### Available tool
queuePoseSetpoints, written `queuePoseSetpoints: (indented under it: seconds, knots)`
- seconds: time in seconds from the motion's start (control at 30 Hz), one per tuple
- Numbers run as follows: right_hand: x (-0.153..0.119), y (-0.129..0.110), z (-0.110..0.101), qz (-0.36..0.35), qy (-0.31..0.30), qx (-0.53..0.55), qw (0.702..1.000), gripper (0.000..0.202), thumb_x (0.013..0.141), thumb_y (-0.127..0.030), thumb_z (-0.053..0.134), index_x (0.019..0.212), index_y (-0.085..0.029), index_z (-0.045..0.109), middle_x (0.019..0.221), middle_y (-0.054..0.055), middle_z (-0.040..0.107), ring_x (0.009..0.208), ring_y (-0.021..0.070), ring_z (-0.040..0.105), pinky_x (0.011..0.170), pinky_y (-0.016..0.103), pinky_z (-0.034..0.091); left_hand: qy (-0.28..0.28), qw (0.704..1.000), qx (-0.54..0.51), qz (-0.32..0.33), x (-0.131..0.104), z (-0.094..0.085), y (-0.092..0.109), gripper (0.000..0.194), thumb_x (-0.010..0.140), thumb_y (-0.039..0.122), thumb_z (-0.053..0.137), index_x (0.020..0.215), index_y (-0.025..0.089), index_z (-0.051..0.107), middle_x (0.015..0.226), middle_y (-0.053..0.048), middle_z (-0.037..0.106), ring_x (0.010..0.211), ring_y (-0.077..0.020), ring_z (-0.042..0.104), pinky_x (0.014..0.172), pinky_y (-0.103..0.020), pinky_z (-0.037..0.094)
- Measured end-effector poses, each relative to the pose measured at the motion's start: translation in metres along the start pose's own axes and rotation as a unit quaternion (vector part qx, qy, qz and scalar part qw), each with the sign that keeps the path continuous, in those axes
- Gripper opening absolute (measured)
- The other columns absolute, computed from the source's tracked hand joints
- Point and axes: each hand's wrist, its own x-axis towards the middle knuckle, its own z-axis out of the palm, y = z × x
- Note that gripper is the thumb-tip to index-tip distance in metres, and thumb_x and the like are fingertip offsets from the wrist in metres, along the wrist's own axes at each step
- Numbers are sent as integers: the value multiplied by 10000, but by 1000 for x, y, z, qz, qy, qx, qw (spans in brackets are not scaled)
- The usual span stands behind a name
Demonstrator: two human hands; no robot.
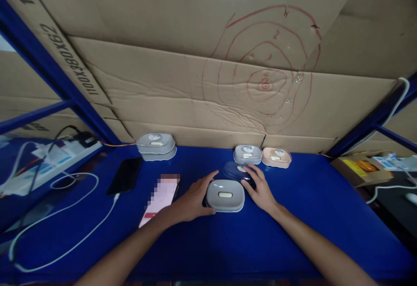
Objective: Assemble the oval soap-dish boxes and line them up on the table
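A grey rounded soap dish (215, 190) with a pale oblong piece in its middle sits uncovered on the blue table. Around its left end curves my left hand (195, 197), thumb at the near edge and index finger stretched along the far side. My right hand (260, 188) grips a clear lid (232, 171) with a round white sticker, fingers over its right end and thumb at the near edge. The lid is just behind the dish; whether it touches the table, I cannot tell.
Two stacked grey lidded dishes (156, 149) stand at the back left. A grey one (247, 158) and a peach one (276, 159) stand behind the lid. Left are a pink-screened phone (163, 197), a black phone (125, 175), a white cable (94, 229) and power strips (61, 164). Cardboard (163, 82) backs the table.
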Motion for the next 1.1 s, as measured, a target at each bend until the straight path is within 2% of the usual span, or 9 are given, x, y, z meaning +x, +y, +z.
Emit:
queuePoseSetpoints:
  seconds: [0.17,0.33,0.43,0.53,0.63,0.83,0.9,0.97,1.1]
  knots:
    - [-1,-8,-4,-1,-12,-17,1000,419,1098,-436,494,1485,-310,596,1558,134,552,1487,353,482,1231,665,335,-25,999,29,10,-1,0,4,1129,808,278,871,1701,309,182,1713,-211,388,1544,-416,429,1233,-673,320]
    - [-8,-39,-14,-172,-170,-21,970,399,1073,-501,570,1427,-336,651,1585,83,572,1545,339,421,1265,603,272,-22,1000,21,5,0,2,6,1085,821,292,849,1692,320,202,1681,-186,443,1513,-425,467,1223,-671,334]
    - [-9,-52,-15,-181,-230,-21,956,466,1075,-500,579,1477,-267,595,1518,127,635,1498,323,487,1260,597,275,-2,1000,-4,11,1,4,4,1057,833,324,841,1691,306,223,1676,-187,442,1511,-426,469,1222,-634,368]
    - [-7,-53,-17,-186,-240,-7,953,460,1095,-473,550,1495,-248,570,1463,134,679,1448,301,547,1261,593,273,13,999,-48,16,2,7,2,1044,843,368,840,1687,287,233,1671,-196,430,1518,-411,465,1228,-595,385]
    - [-6,-52,-19,-199,-219,3,955,431,1112,-423,523,1502,-244,563,1416,118,715,1397,280,598,1256,580,293,-1,997,-81,-1,3,8,0,1127,827,419,864,1701,272,168,1642,-213,453,1495,-399,495,1224,-591,392]
    - [-9,-52,-17,-175,-168,47,969,368,1111,-409,530,1436,-266,624,1368,92,748,1333,252,653,1248,551,342,-28,999,-12,-23,1,9,6,1307,752,439,934,1724,288,73,1762,-234,264,1585,-455,340,1245,-662,302]
    - [-10,-49,-15,-119,-128,115,978,343,1073,-461,594,1348,-284,700,1302,74,777,1288,261,683,1255,544,356,-13,1000,-5,-22,0,10,7,1347,748,416,937,1728,292,21,1754,-240,282,1571,-458,364,1235,-667,310]
    - [-9,-44,-14,-26,-54,190,980,352,1038,-539,624,1232,-281,764,1206,68,805,1194,272,724,1210,524,436,3,1000,-11,-22,0,11,8,1333,757,382,925,1726,306,14,1689,-221,405,1516,-445,447,1220,-662,338]
    - [-1,-32,-13,107,77,246,960,546,1104,-621,382,1253,-231,733,1090,85,815,1013,267,758,952,457,620,31,995,-89,-10,1,7,10,1200,804,370,872,1708,318,84,1462,-136,590,1340,-354,611,1194,-593,416]
